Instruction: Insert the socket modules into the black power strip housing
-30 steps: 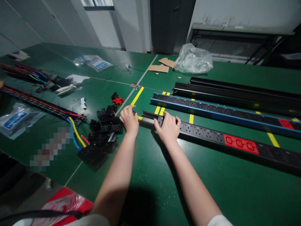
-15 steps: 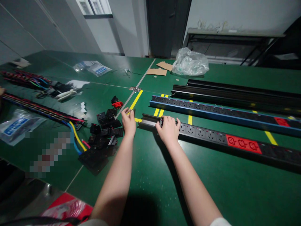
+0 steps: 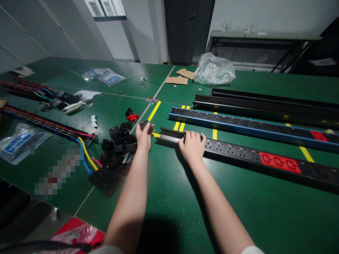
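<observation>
My left hand [image 3: 143, 139] is closed on a small dark socket module [image 3: 144, 124], its flat face turned up, just off the left end of a black power strip [image 3: 230, 151]. The strip's metal channel [image 3: 169, 138] is bare at that end. Over the end of the socket row lies my right hand [image 3: 192, 146], fingers curled across the strip's top and thumb on the near side. Red outlets [image 3: 280, 162] sit farther right along the strip. Left of my left hand is a pile of loose black socket modules [image 3: 119, 143], with one red outlet module [image 3: 132, 117] behind it.
Behind the strip lie a blue power strip [image 3: 238, 126] and black channels [image 3: 238, 106]. To the left are wire bundles [image 3: 47, 121], a plastic bag [image 3: 19, 141] and another person's hand [image 3: 2, 103] at the edge. Cardboard pieces [image 3: 177, 80] and clear plastic wrap [image 3: 214, 68] lie at the back.
The socket row, with its red outlets, has slid right within the channel along with my right hand. My left hand has turned, bringing the dark module's face into view.
</observation>
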A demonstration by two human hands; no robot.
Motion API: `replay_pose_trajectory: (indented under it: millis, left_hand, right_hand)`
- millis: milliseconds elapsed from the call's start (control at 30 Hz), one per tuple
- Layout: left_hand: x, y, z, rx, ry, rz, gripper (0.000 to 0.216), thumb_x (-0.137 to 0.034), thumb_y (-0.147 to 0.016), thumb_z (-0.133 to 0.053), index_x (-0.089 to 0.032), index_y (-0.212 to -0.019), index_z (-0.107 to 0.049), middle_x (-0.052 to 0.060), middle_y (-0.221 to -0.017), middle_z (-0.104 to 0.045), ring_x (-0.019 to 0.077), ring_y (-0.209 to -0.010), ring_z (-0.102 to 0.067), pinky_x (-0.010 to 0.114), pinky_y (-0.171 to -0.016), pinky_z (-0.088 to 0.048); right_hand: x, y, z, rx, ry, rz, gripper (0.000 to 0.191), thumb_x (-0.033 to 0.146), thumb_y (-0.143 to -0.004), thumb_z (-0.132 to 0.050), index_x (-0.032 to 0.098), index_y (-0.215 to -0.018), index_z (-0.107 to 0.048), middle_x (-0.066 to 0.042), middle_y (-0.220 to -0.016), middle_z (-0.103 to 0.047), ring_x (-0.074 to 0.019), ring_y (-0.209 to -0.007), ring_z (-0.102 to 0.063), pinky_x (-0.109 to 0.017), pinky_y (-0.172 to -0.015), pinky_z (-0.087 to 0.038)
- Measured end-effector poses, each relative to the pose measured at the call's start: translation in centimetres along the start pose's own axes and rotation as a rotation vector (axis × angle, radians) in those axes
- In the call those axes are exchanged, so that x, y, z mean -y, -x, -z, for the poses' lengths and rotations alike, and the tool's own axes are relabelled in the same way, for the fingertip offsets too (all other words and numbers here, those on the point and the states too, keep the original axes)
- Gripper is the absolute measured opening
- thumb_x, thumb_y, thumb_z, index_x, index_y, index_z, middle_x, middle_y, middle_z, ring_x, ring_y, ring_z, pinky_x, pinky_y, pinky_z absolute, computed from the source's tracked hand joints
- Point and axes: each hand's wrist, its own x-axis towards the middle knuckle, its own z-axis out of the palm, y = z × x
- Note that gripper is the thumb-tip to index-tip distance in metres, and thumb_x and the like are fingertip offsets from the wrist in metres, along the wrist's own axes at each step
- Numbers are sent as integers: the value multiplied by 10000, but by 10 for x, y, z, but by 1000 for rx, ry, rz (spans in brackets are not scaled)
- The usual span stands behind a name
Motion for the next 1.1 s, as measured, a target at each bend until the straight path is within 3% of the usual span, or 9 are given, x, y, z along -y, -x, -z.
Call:
replay_pose_trajectory:
  millis: [167, 300, 500, 633, 767, 933, 1100]
  left_hand:
    - [4, 2, 3, -2, -293, -263, 393, -252, -612, -817, -175, -889, -549, 51, -950, -679, 161, -902, -672, 284, -821, -535]
    - [6, 3, 5, -24, -422, -320, 370, -268, -652, -796, -182, -901, -536, 48, -944, -657, 149, -861, -660, 274, -785, -533]
    - [2, 7, 7, -23, -740, -439, 304, -327, -754, -715, -202, -1025, -656, 63, -1018, -602, 157, -890, -623, 276, -780, -520]
    - [2, 10, 7, 18, -962, -457, 262, -356, -785, -678, -225, -1009, -716, 50, -916, -575, 165, -798, -596, 314, -797, -508]
    - [3, 11, 6, 78, -994, -435, 361, -346, -814, -634, -227, -1151, -677, 78, -1025, -556, 181, -873, -599, 317, -839, -495]
    - [3, 10, 7, 123, -950, -433, 306, -306, -845, -579, -239, -1126, -680, 72, -964, -588, 215, -923, -592, 344, -912, -456]
    - [4, 8, 9, 60, -809, -435, 221, -315, -863, -568, -222, -1041, -661, 73, -974, -601, 198, -883, -578, 306, -870, -444]
  right_hand:
    - [-3, -3, 7, 47, -85, -50, 310, 346, -873, -513, 187, -1103, -648, -93, -1044, -683, -263, -1022, -538, -441, -1035, -249]
    - [-2, -1, 4, 57, -64, -4, 333, 279, -901, -464, 157, -1160, -634, -118, -1094, -675, -270, -1044, -522, -423, -1019, -266]
    - [-2, -3, 6, 126, -22, 21, 396, 232, -913, -433, 153, -1269, -586, -131, -1185, -648, -277, -1089, -506, -431, -1048, -243]
    - [-10, -6, 18, 160, 5, -74, 357, 359, -895, -474, 173, -1150, -641, -124, -1108, -671, -288, -1063, -522, -470, -1042, -229]
    - [-19, -3, 20, 120, 79, -142, 458, 545, -847, -497, 154, -1029, -653, -145, -1029, -666, -321, -1033, -513, -498, -1003, -239]
    - [-20, 4, 12, 23, 97, -76, 348, 424, -886, -454, 167, -1027, -641, -131, -1023, -668, -303, -985, -511, -508, -972, -233]
    - [-25, 3, 16, 51, 24, -62, 306, 311, -884, -452, 189, -1089, -643, -110, -1049, -689, -278, -991, -522, -505, -987, -211]
